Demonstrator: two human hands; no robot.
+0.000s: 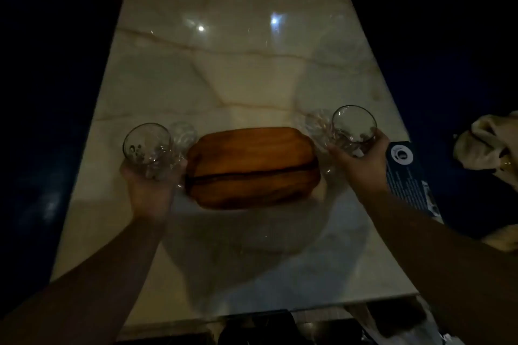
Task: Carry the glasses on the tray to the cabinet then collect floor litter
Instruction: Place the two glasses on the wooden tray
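Note:
A brown wooden tray point(253, 168) lies on a pale marble table point(224, 70), with nothing on it. My left hand point(150, 185) grips a clear glass point(147, 145) just left of the tray; a second clear glass point(183, 134) sits against it, and I cannot tell whether the hand holds that one too. My right hand point(361, 161) grips another clear glass point(353, 126) just right of the tray, with a further glass point(315, 124) pressed beside it. The scene is dim.
A dark blue box point(406, 173) with white print lies at the table's right edge, under my right forearm. A crumpled beige cloth point(487, 145) sits farther right. Dark shapes and pale litter show below the table's near edge point(308, 325).

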